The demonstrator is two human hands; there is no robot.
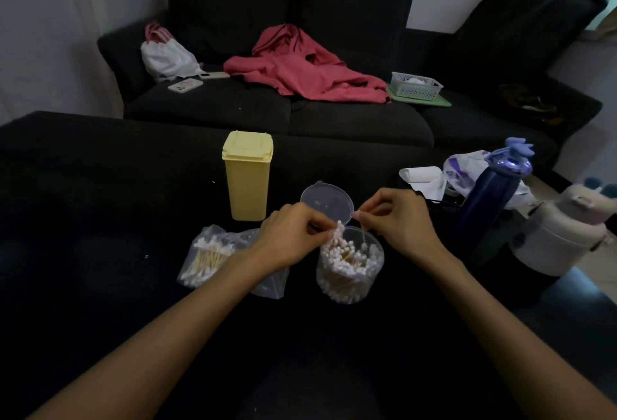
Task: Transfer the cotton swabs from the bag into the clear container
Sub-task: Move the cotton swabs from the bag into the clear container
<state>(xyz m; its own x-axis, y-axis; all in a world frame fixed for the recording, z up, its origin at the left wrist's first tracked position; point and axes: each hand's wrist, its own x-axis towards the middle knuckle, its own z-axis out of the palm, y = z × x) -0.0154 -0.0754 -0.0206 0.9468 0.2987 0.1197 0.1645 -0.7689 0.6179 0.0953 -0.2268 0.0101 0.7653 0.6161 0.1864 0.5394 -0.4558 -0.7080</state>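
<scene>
left hand [293,236]: my fingers pinch a bunch of swabs [338,234], heads up, over the container's 10 o'clock rim to feed them in.
right hand [397,219]: I pinch one swab [363,236] upright, slotting it into a gap.
container [350,266]: nearly full, by my judgement.
bag [213,254]: at its 9 o'clock, swabs left inside.
lid [327,201]: off, at 12 o'clock.

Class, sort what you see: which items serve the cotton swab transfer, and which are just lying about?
Job: plastic bag, cotton swabs, clear container, its lid, left hand, right hand.

Lying about: yellow bin, red garment, navy bottle, white basket.
</scene>
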